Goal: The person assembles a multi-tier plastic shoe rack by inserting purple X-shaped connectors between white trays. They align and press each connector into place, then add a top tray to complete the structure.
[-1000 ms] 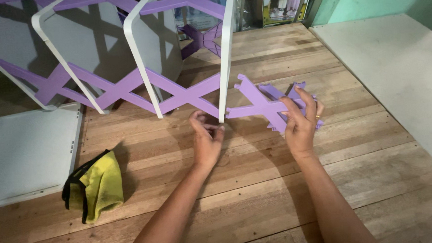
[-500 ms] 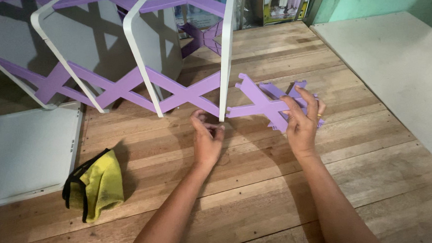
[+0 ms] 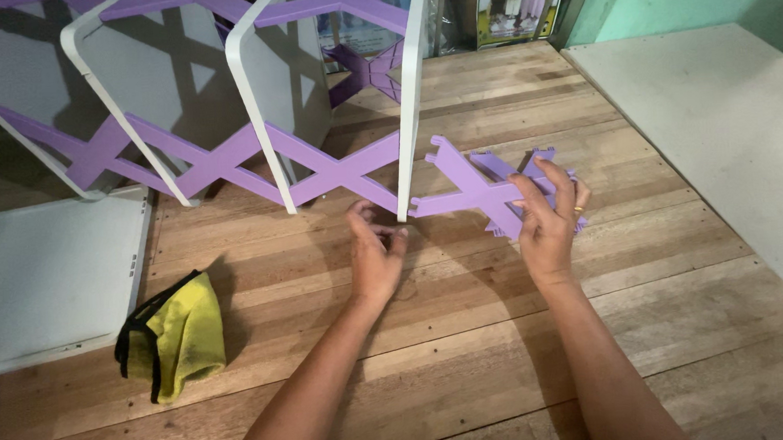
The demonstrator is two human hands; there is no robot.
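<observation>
The right hand [image 3: 548,225] is pinching the purple cross piece [image 3: 475,189] at centre-right of the frame, its long arm pointing left toward the white panel [image 3: 408,103], where the left hand [image 3: 375,252] is hovering, fingers loosely curled.

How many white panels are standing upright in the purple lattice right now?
3, maybe more hidden beyond the top-left edge: left upright white panel, middle upright white panel, and right upright white panel just above the left hand.

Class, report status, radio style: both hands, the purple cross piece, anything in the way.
Left hand at white panel foot, gripping nothing. Right hand shut on purple cross piece. Yellow cloth lies well apart.
</observation>
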